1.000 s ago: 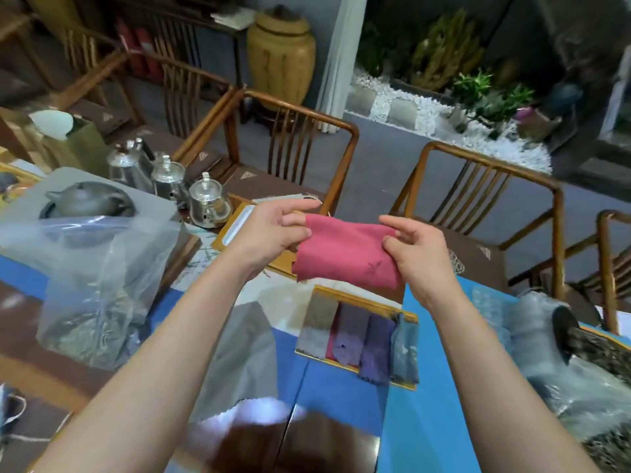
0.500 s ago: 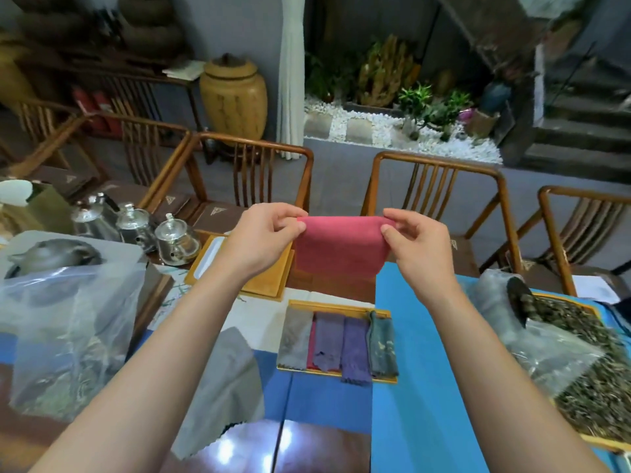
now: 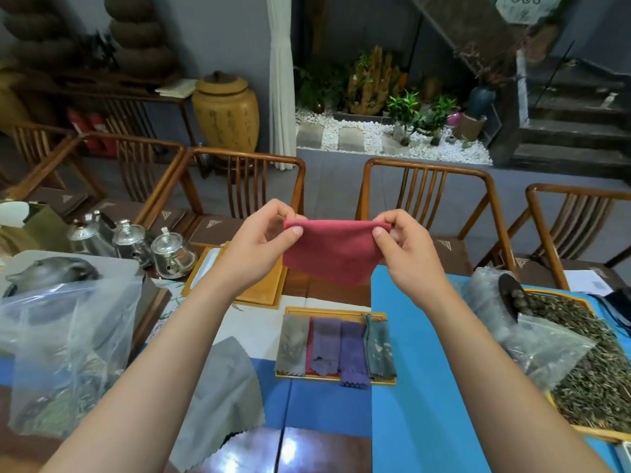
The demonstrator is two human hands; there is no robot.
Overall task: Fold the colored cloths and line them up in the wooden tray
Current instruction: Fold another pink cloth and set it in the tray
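- Left hand and right hand: fingers pinched on red cloth's top corners, held aloft at 12 o'clock of wooden tray.
- Risk: uneven pinches could skew the fold.

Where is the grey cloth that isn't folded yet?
In the head view, the grey cloth lies flat on the table, lower left of the wooden tray, beside the person's left forearm and right of the plastic bag.

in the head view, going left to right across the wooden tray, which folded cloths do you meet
In the wooden tray: grey cloth → red cloth, barely showing → lighter purple cloth → darker purple cloth → teal-grey cloth.
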